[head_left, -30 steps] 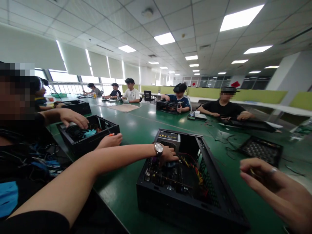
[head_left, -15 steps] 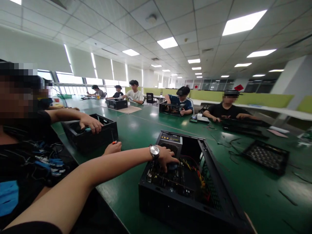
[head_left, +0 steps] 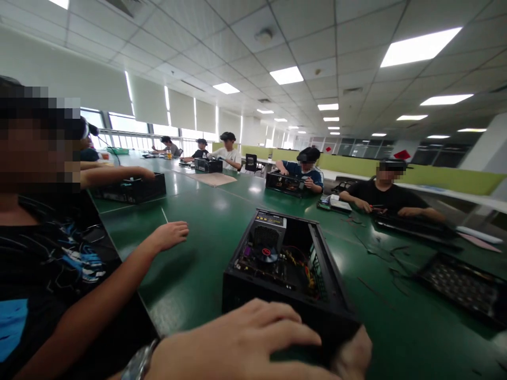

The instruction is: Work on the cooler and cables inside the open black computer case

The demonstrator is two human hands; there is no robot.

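My left hand (head_left: 241,343) on the case (head_left: 289,279)

My fingers (head_left: 273,330) lie spread across the case's near edge, grasping nothing; the case sits open on the green counter (head_left: 198,248). My right hand is out of sight.

Left hand (head_left: 237,343) on near wall of open computer case (head_left: 285,274), green table (head_left: 206,232)
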